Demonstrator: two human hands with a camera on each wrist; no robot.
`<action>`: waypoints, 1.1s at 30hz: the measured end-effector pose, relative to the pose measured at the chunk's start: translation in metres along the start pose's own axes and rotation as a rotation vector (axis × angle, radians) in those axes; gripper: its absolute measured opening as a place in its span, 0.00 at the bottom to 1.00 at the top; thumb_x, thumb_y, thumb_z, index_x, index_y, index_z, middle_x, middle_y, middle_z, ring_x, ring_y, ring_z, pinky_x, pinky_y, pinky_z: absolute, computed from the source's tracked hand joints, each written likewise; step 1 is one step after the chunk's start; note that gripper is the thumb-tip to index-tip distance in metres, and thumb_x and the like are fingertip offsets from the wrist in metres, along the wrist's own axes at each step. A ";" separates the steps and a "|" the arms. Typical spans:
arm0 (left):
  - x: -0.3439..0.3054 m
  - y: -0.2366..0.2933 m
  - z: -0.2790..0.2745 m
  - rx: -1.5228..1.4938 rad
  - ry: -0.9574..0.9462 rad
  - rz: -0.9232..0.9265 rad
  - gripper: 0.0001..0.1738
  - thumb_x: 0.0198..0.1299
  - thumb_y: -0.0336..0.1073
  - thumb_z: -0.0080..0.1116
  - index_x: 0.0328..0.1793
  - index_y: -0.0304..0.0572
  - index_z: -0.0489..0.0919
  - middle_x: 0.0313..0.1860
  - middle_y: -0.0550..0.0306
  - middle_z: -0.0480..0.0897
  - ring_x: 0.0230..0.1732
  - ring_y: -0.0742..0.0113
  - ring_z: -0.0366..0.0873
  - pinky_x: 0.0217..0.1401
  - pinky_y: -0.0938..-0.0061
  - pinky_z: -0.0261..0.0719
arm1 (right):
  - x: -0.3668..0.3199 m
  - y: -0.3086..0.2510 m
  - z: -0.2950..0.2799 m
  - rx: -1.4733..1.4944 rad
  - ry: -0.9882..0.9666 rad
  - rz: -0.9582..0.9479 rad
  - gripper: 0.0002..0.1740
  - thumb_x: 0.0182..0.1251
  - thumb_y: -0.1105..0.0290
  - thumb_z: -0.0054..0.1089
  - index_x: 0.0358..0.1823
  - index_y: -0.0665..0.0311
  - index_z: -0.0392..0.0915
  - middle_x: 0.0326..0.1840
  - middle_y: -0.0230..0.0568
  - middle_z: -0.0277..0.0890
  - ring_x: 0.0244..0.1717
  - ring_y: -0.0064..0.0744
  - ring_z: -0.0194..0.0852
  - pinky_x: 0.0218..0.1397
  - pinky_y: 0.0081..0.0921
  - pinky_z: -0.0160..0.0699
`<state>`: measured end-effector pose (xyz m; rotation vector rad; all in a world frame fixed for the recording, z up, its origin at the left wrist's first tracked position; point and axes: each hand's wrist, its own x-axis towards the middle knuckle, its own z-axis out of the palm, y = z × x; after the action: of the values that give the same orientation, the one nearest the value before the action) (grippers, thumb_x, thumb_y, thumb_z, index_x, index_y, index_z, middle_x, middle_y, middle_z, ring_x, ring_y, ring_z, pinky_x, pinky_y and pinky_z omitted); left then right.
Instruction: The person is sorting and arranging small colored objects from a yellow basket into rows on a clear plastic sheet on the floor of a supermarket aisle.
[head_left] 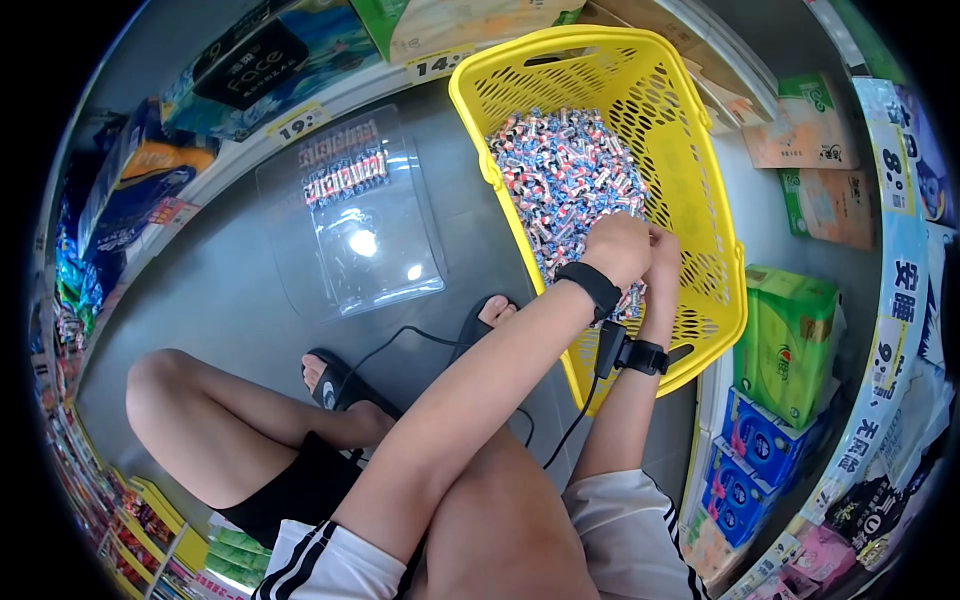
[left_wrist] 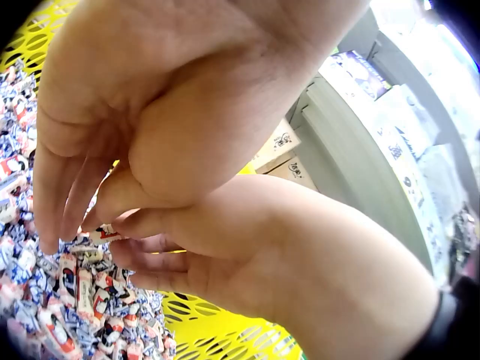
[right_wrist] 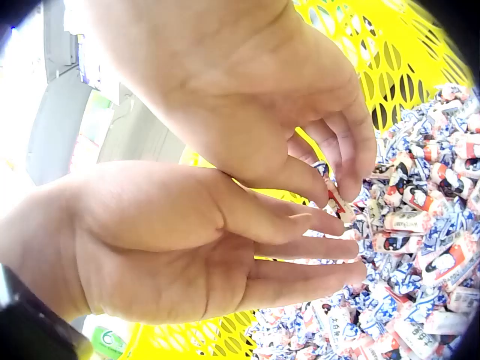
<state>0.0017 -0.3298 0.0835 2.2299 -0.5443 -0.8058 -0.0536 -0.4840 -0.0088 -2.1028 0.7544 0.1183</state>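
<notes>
Loosely heaped, crinkly twist-wrapped candies lie in a perforated yellow plastic basket.
Over its near side, the right hand pinches one cylindrical candy, thumb against fingers; the left hand extends nearly straight fingers just beside it.

Set in a shop aisle with a grey floor. Edged at far left by a pale shelf bearing price labels. Bordered at right by shelving with green packs and blue packs. Furnished at near left with a yellow rack.
</notes>
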 end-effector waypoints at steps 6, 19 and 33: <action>-0.029 0.008 -0.024 -0.007 0.063 0.077 0.10 0.61 0.26 0.60 0.44 0.31 0.88 0.44 0.35 0.89 0.47 0.40 0.89 0.52 0.56 0.88 | -0.031 -0.074 -0.026 -0.084 0.033 0.016 0.16 0.65 0.65 0.73 0.49 0.68 0.89 0.32 0.42 0.86 0.33 0.28 0.85 0.37 0.29 0.79; -0.104 -0.033 -0.111 -0.063 0.496 0.445 0.16 0.55 0.15 0.57 0.51 0.26 0.80 0.44 0.36 0.83 0.49 0.35 0.84 0.51 0.50 0.85 | -0.098 -0.203 -0.022 0.120 -0.139 -0.263 0.13 0.69 0.72 0.73 0.50 0.71 0.89 0.36 0.39 0.88 0.35 0.20 0.81 0.38 0.21 0.76; -0.186 -0.117 -0.149 -0.407 0.639 0.141 0.16 0.69 0.23 0.62 0.61 0.36 0.86 0.40 0.52 0.84 0.43 0.61 0.85 0.47 0.69 0.82 | -0.150 -0.267 0.070 0.252 -0.233 -0.452 0.13 0.68 0.78 0.68 0.53 0.68 0.85 0.36 0.41 0.87 0.35 0.28 0.86 0.43 0.26 0.85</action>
<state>-0.0137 -0.0750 0.1551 1.8946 -0.1956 -0.0885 -0.0147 -0.2432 0.1895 -1.9237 0.1374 0.0182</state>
